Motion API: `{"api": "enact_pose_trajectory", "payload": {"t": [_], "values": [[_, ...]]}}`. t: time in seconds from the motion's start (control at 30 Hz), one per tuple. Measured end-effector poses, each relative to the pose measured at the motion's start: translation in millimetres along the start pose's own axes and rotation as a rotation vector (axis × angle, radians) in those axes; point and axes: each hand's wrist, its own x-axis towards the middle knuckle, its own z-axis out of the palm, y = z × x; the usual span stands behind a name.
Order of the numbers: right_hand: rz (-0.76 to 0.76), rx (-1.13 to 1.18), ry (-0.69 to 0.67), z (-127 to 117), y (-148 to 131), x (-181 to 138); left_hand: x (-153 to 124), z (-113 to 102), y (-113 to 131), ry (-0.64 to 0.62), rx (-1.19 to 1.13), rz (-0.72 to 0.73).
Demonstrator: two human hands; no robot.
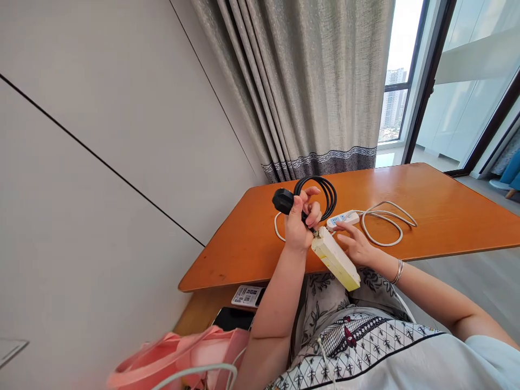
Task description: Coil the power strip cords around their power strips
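My left hand [299, 223] is closed around a coiled black cable [325, 192] with its black plug [282, 200] sticking out to the left. From that cable hangs a yellowed power strip [336, 258], tilted down to the right over my lap. My right hand [355, 242] has its fingers spread and rests against the strip's upper side. Just behind it on the orange table [439, 211] lies a small white power strip [343, 218] with a looped white cord [385, 222].
A grey curtain [312, 81] hangs behind the table, with a glass door [467, 81] to its right. A white wall [81, 162] runs along the left. Below the table edge lie a labelled card [247, 296], a dark phone [233, 318] and a pink bag [182, 357].
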Motion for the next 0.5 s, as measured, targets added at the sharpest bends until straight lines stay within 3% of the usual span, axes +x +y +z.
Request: {"api": "enact_pose_trajectory", "payload": {"t": [0.1,0.27,0.4,0.5], "values": [[-0.131,0.089,0.088,-0.2,-7.1,2.6,4.6,-5.2,-7.3,0.037,0.033,-0.030],[-0.201,0.070,-0.005,-24.0,-14.4,28.8,11.9,-19.3,-17.4,-0.013,0.184,-0.084],[-0.065,0.122,0.028,-40.8,-20.4,50.8,12.9,-25.3,-22.3,-0.082,0.222,-0.238],[0.185,0.228,0.113,-45.8,-21.8,64.3,10.8,-27.1,-25.0,-0.088,0.206,-0.375]]}}
